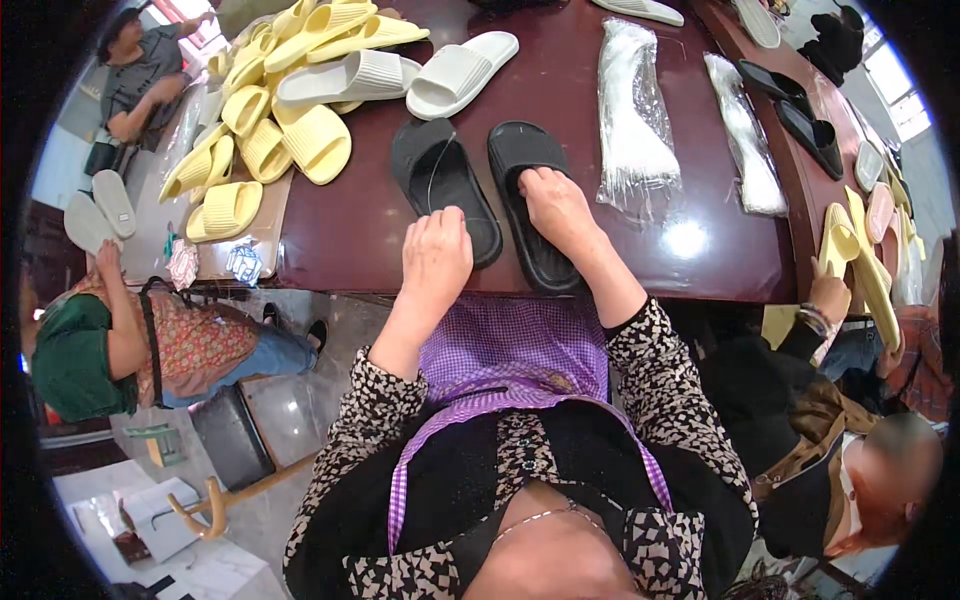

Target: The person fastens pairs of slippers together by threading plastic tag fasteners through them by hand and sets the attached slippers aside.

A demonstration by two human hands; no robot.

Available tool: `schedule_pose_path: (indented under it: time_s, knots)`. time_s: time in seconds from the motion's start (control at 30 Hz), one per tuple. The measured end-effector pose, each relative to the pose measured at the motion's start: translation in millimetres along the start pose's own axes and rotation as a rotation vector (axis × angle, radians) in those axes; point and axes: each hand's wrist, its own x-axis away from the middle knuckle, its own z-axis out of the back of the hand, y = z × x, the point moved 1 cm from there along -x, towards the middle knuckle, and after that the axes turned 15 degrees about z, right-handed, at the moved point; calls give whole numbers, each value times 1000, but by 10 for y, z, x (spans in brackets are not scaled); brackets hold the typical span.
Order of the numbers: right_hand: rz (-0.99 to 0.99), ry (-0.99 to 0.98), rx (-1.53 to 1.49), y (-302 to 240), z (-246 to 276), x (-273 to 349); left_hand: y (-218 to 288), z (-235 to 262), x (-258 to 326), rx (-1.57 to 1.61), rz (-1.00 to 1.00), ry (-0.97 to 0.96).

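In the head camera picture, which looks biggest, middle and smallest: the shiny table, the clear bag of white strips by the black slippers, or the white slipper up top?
1. table
2. clear bag of white strips
3. white slipper

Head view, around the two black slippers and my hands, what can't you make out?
- Right hand: fingertips press on the right black slipper; its grip is hidden by the hand's back.
- Left hand: covers the near end of the left black slipper.
- Thin strand above it: too fine to identify.
- Clear bags: contents blurred by glare.

Two slippers (485, 195) side by side on counter (350, 230); slipper pile (290, 100) behind left, two plastic bags (635, 120) to the right.
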Motion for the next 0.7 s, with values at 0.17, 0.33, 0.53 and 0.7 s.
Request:
schedule_pose_path:
  time_s: [0.17,0.33,0.53,0.7]
  knots:
    - [-24,-59,-31,6,-7,12,70,51,-22,-82,74,-90]
    - [-2,22,-17,26,-24,26,145,93,130,-96,173,-259]
    - [-5,35,-6,4,-18,19,-73,-149,-155,-120,3,-55]
    - [-1,41,7,13,-47,10,-370,-528,-586,-63,-81,25]
